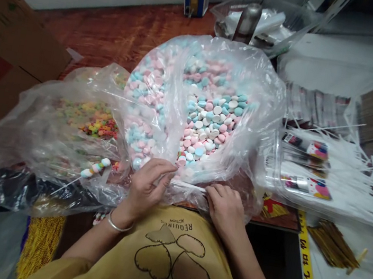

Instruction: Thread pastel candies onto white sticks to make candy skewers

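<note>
White sticks [188,186] lie across the table's front edge, between my two hands. My right hand [226,209] is closed on their right end. Near their left end is my left hand [150,185], its thumb and fingers pinched together; what it holds, if anything, is too small to name. Just beyond both hands, a large open plastic bag holds pink, white and blue candies [206,126]. A finished candy skewer [95,167] rests on the clear bag at the left, its stick pointing toward me.
Colourful ring candies [102,127] fill the left bag, beside a cardboard box [11,46]. At the right, a clear tray holds many white sticks [353,174] and small packets [308,186]. Gold twist ties [334,245] lie lower right. A dark bottle [248,23] stands behind.
</note>
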The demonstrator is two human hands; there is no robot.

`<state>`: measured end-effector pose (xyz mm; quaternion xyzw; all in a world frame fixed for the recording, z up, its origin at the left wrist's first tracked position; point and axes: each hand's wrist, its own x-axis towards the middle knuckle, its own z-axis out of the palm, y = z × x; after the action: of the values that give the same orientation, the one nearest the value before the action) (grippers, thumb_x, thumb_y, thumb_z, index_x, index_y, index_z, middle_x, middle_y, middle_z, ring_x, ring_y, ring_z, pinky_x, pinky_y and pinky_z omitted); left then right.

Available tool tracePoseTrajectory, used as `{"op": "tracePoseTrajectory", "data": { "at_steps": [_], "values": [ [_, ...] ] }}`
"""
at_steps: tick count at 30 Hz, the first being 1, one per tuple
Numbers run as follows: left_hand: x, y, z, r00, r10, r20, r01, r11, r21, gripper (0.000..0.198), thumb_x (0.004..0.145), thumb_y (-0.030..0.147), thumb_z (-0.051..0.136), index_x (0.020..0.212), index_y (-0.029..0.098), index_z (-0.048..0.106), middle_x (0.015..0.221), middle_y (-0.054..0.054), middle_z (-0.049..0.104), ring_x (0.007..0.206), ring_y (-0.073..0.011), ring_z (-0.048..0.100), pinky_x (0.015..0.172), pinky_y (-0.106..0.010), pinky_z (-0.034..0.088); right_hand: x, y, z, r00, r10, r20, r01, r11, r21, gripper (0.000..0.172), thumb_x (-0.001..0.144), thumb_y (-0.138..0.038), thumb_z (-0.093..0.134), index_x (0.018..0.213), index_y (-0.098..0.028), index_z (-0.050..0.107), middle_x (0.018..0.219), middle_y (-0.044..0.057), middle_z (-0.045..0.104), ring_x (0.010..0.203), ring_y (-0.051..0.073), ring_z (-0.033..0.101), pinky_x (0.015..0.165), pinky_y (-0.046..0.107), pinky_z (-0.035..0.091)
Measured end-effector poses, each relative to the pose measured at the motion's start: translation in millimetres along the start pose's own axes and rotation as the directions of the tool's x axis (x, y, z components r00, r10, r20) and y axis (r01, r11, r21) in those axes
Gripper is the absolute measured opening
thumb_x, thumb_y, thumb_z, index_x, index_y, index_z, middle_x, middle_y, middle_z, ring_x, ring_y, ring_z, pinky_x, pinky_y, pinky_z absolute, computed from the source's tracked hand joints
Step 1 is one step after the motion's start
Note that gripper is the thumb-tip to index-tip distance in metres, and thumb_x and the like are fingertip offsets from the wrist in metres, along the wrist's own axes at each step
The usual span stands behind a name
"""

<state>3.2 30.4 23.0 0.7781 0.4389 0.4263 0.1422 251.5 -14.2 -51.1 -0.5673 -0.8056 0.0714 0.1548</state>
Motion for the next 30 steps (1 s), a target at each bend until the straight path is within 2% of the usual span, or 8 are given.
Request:
{"op": "tracePoseTrajectory", "data": {
  "at_steps": [5, 8, 10, 12, 14, 16, 18, 30],
  "values": [
    [-2, 6, 1.3, 0.989, 0.005, 0.148, -0.001, 1.000, -0.029, 0.021, 0.096, 0.010, 0.060, 0.113, 0.019, 0.069, 0.097, -0.006, 0.077, 0.088, -0.0147, 0.073, 0.076, -0.027, 0.058, -5, 5, -2, 0.985, 0.036, -0.168, -0.021, 0.996, 0.091, 0.029, 0.103, -0.014, 0.047, 0.110, -0.018, 0.075, 0.107, 0.009, 0.080, 0.094, 0.022, 0.071, 0.084, 0.033, 0.049],
    [-1, 6, 1.6, 0.969, -0.137, 0.205, 0.145, 0.989, -0.027, 0.020, 0.098, 0.015, 0.061, 0.114, 0.019, 0.071, 0.104, -0.008, 0.078, 0.093, -0.0165, 0.073, 0.081, -0.031, 0.059, -4, 5, -16, 0.974, 0.047, -0.223, -0.014, 0.989, 0.147, 0.032, 0.104, -0.014, 0.046, 0.117, -0.018, 0.074, 0.110, 0.009, 0.080, 0.097, 0.022, 0.074, 0.089, 0.034, 0.053],
    [1, 8, 4.8, 0.924, -0.273, 0.269, 0.311, 0.944, -0.112, 0.016, 0.095, 0.021, 0.066, 0.109, 0.020, 0.074, 0.103, -0.007, 0.079, 0.091, -0.0172, 0.074, 0.082, -0.032, 0.060, 1, -1, -28, 0.971, 0.032, -0.238, 0.006, 0.987, 0.159, 0.031, 0.103, -0.014, 0.047, 0.118, -0.018, 0.074, 0.106, 0.009, 0.081, 0.094, 0.023, 0.075, 0.087, 0.034, 0.054],
    [4, 11, 9.7, 0.847, -0.405, 0.345, 0.500, 0.827, -0.257, 0.013, 0.091, 0.026, 0.073, 0.101, 0.020, 0.077, 0.096, -0.006, 0.080, 0.084, -0.0173, 0.074, 0.078, -0.032, 0.061, 7, -10, -36, 0.964, -0.005, -0.266, 0.048, 0.987, 0.156, 0.028, 0.103, -0.014, 0.050, 0.116, -0.017, 0.074, 0.101, 0.009, 0.081, 0.090, 0.022, 0.075, 0.083, 0.034, 0.053],
    [7, 15, 14.6, 0.748, -0.522, 0.410, 0.662, 0.636, -0.396, 0.013, 0.087, 0.029, 0.075, 0.094, 0.019, 0.079, 0.086, -0.005, 0.080, 0.076, -0.0167, 0.074, 0.072, -0.030, 0.061, 13, -18, -41, 0.949, -0.039, -0.312, 0.091, 0.984, 0.153, 0.025, 0.102, -0.013, 0.052, 0.113, -0.016, 0.074, 0.097, 0.010, 0.081, 0.086, 0.022, 0.074, 0.081, 0.034, 0.053],
    [9, 17, 18.1, 0.664, -0.595, 0.453, 0.743, 0.460, -0.485, 0.015, 0.085, 0.032, 0.077, 0.091, 0.018, 0.079, 0.077, -0.004, 0.077, 0.070, -0.0156, 0.072, 0.069, -0.029, 0.061, 17, -24, -41, 0.934, -0.062, -0.352, 0.121, 0.981, 0.149, 0.023, 0.101, -0.012, 0.054, 0.113, -0.017, 0.074, 0.095, 0.009, 0.081, 0.084, 0.021, 0.074, 0.081, 0.034, 0.052],
    [10, 17, 19.5, 0.622, -0.629, 0.466, 0.766, 0.366, -0.529, 0.020, 0.082, 0.035, 0.079, 0.090, 0.018, 0.079, 0.071, -0.004, 0.075, 0.065, -0.0142, 0.070, 0.067, -0.029, 0.060, 19, -27, -40, 0.925, -0.073, -0.372, 0.136, 0.980, 0.144, 0.022, 0.100, -0.011, 0.056, 0.112, -0.017, 0.074, 0.094, 0.009, 0.081, 0.083, 0.021, 0.074, 0.081, 0.034, 0.052],
    [14, 14, 22.6, 0.622, -0.640, 0.450, 0.749, 0.319, -0.581, 0.036, 0.076, 0.049, 0.084, 0.088, 0.016, 0.079, 0.077, -0.004, 0.075, 0.069, -0.0151, 0.071, 0.072, -0.029, 0.060, 25, -28, -34, 0.924, -0.037, -0.381, 0.144, 0.956, 0.257, 0.016, 0.101, -0.016, 0.058, 0.106, -0.019, 0.073, 0.090, 0.006, 0.079, 0.080, 0.020, 0.072, 0.079, 0.033, 0.052]
  ]
}}
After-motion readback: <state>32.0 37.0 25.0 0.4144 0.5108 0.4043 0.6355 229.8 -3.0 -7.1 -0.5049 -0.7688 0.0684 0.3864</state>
